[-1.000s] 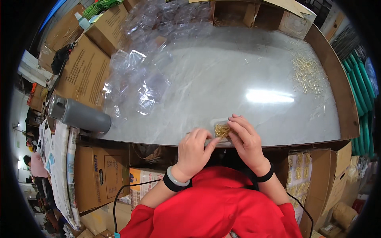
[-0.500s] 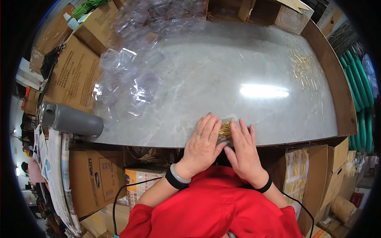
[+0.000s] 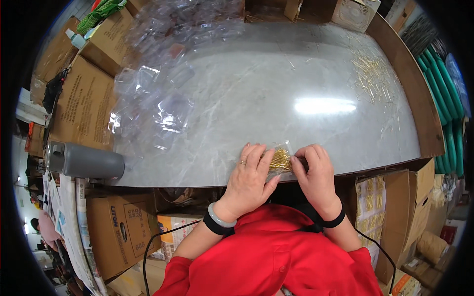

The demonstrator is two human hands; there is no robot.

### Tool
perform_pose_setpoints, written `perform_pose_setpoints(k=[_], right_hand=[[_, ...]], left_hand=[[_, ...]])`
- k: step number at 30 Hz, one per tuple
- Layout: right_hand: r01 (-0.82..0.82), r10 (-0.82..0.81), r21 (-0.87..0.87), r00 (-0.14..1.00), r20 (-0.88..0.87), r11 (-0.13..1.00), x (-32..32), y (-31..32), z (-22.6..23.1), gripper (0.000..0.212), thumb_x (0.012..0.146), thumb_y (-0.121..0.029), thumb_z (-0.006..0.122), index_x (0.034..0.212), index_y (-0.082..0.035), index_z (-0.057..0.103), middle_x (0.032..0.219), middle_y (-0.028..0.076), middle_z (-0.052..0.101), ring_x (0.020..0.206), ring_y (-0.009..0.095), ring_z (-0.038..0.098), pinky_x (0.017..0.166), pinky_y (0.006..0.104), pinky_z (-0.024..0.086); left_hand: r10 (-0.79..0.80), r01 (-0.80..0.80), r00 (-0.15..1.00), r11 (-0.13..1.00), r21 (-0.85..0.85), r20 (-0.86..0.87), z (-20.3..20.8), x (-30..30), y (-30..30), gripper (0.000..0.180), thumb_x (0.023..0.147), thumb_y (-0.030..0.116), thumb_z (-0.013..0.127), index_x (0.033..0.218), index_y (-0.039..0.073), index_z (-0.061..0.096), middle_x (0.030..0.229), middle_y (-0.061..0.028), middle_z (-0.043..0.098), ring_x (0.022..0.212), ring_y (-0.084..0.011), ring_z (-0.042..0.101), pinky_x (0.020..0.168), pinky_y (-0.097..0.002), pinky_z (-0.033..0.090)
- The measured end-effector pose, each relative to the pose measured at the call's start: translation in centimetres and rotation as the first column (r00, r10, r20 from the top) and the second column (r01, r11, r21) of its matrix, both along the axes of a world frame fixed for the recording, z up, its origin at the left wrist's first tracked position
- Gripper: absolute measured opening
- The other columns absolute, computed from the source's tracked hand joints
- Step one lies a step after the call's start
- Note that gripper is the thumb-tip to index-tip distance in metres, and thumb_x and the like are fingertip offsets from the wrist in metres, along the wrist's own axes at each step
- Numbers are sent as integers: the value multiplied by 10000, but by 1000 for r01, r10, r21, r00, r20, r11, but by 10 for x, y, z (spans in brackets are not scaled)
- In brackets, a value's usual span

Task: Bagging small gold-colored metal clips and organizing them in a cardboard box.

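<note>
A small clear plastic box (image 3: 288, 144) filled with thin gold-coloured metal pins (image 3: 280, 160) lies at the table's near edge, between my two hands. My left hand (image 3: 249, 172) rests over the box's left side, its fingers stretched out and lying flat, hiding that part. On the right side, my right hand (image 3: 316, 170) has its fingers curled, with thumb and index finger pinched at the box's edge. Loose gold pins (image 3: 373, 74) are scattered on the far right of the table.
A heap of clear plastic boxes (image 3: 173, 111) covers the table's left and far left. A grey bottle (image 3: 91, 160) lies on its side by the left edge. Cardboard cartons (image 3: 81, 106) line the left. A brown board (image 3: 410, 84) borders the right; a small white fan (image 3: 353, 15) stands at the back.
My right hand has gone from flat, outstretched fingers to a pinch at the box's right edge, uncovering more of the box. My left hand has shifted slightly left, still flat.
</note>
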State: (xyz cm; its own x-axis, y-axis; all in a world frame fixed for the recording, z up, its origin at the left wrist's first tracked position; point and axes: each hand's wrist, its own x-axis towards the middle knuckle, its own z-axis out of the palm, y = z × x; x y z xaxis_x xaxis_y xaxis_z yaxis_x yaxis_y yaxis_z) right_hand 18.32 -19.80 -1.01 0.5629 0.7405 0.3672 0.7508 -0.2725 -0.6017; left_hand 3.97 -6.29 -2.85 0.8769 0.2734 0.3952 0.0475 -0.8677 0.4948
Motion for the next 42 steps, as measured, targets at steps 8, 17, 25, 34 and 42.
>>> perform_pose_setpoints(k=[8,17,25,34,42], right_hand=[[-60,52,66,992,111,996,-16,-1,-3,210,844,-49,708,1038,-36,629,966,143,575,836,339,569,750,426,465],[27,-1,117,976,-219,993,-23,-3,-12,377,870,-98,715,1221,-38,590,1086,173,571,920,338,569,804,420,474],[5,-11,53,992,127,999,-7,19,-8,362,946,-121,628,1276,1,541,1054,187,612,860,361,615,725,412,516],[59,-40,41,933,-358,997,8,23,-3,113,944,-109,630,974,-13,681,826,180,676,704,323,661,646,400,522],[125,-114,-43,644,-756,991,16,-38,24,175,972,-135,638,962,38,660,737,53,656,633,75,609,566,253,488]], left_hand=[[9,-10,1000,999,39,13,-4,1,-2,622,854,230,709,1363,-33,466,1332,-212,407,1291,-405,403,1142,-539,360],[7,-9,1000,998,61,29,-8,0,-2,618,882,239,696,1386,-34,465,1437,-233,390,1360,-455,386,1138,-555,356],[36,-35,999,993,109,-10,-8,0,-2,641,897,237,694,1404,-62,442,1456,-247,430,1371,-442,415,1110,-483,402],[3,28,983,986,-164,186,-13,-2,0,892,798,208,836,1496,-5,325,1470,-215,464,1364,-397,467,1090,-440,432],[-241,282,943,945,-167,231,2,13,-21,1008,709,241,913,1497,12,328,1481,-228,453,1367,-418,459,1113,-477,406]])
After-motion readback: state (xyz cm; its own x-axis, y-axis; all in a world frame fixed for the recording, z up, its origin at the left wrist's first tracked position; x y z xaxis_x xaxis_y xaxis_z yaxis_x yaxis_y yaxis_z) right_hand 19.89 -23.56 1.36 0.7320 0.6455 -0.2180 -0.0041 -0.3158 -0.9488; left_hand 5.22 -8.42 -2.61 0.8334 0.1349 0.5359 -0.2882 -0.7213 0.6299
